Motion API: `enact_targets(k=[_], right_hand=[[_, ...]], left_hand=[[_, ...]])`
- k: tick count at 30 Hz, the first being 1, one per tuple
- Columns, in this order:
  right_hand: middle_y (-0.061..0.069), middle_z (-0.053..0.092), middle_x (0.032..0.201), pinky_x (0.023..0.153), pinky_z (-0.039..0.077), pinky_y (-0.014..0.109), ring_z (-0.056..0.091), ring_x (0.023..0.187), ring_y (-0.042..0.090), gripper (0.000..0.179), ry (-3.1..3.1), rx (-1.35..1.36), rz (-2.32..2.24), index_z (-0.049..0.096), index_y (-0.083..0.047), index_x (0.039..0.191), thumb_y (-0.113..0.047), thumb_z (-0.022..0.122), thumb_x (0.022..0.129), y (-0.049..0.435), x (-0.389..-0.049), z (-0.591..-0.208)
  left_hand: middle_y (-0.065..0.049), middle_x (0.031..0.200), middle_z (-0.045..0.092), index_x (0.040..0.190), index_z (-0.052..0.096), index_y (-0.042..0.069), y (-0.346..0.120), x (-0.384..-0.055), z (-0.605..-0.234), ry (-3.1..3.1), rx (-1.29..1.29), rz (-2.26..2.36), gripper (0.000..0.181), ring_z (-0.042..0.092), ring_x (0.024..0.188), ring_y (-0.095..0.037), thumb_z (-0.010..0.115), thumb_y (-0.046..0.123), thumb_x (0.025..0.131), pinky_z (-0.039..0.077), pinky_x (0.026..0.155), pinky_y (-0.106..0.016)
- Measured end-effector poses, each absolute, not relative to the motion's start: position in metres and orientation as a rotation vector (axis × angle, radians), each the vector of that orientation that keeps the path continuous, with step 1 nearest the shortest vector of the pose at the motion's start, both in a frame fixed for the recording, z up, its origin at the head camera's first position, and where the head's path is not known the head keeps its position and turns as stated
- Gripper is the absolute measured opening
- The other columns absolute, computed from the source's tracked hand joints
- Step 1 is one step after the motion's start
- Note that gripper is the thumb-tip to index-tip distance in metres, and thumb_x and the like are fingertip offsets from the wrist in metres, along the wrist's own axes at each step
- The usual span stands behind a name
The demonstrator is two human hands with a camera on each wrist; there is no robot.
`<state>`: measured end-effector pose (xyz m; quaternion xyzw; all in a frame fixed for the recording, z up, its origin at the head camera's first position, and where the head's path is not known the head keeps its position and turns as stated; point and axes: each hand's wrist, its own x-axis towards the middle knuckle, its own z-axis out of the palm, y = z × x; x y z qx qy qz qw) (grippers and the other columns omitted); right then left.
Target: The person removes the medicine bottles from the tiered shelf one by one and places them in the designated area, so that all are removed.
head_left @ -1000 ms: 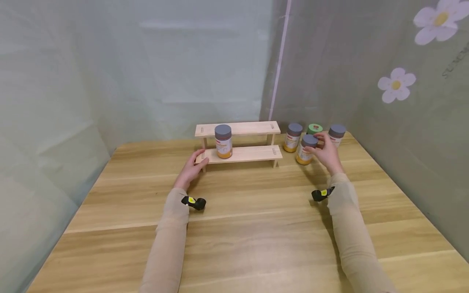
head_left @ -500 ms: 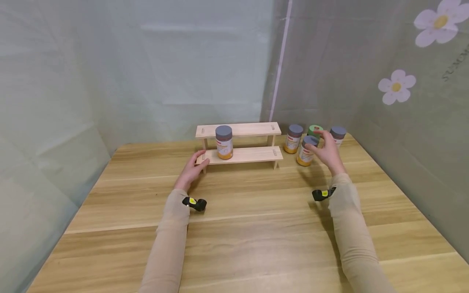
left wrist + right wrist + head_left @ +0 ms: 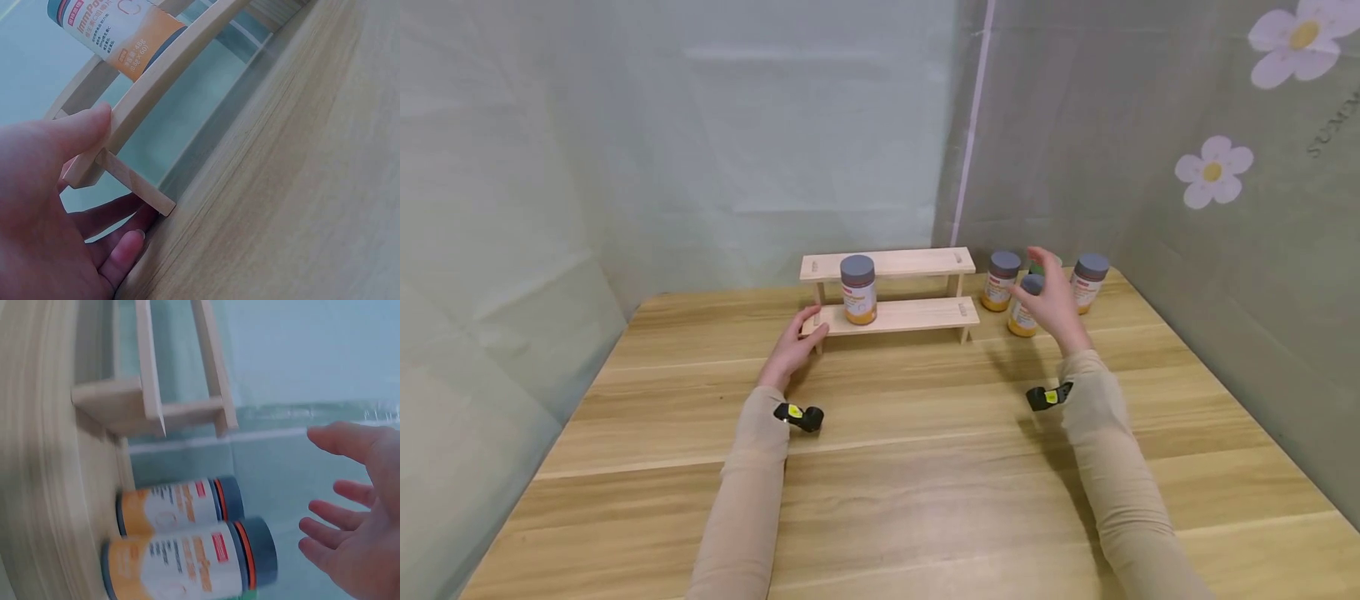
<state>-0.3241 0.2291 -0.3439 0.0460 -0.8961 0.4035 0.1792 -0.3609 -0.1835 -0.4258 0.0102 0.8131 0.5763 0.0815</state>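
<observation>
A two-tier wooden rack (image 3: 917, 315) stands at the back of the table, with a grey-lidded supplement jar (image 3: 859, 292) upright on its lower tier. My left hand (image 3: 790, 346) holds the rack's left end. In the left wrist view its thumb lies against the shelf edge (image 3: 134, 109), with fingers behind the leg (image 3: 136, 182). To the rack's right, my right hand (image 3: 1054, 308) hovers by a grey-lidded front jar (image 3: 1021, 319). In the right wrist view that hand (image 3: 369, 512) has spread fingers, apart from the jar lid (image 3: 259, 550).
Beside the front jar stand another grey-lidded jar (image 3: 998, 287) on the left and one (image 3: 1086, 287) on the right. A green-lidded jar (image 3: 1037, 269) behind is mostly hidden by my right hand. Curtains (image 3: 820, 125) hang behind the wooden table (image 3: 910, 467).
My right hand has moved slightly left and up, its fingers coming off the front jar's lid. The left hand, rack and jars have stayed put.
</observation>
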Motion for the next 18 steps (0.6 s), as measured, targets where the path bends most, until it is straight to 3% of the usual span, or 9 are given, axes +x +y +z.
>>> enact_targets(k=[18], right_hand=[[0.018,0.036,0.153,0.115,0.032,0.052,0.034,0.141,0.037,0.067,-2.501,0.327,1.438,0.032,-0.004,0.148,-0.021,0.066,0.092,0.162,-0.333,-0.361]], left_hand=[[-0.006,0.165,0.011,0.151,0.030,0.027,-0.189,-0.361,-0.430,2.451,0.041,1.720,0.060,0.008,0.152,-0.030,0.054,0.040,0.098,0.007,0.123,-0.054]])
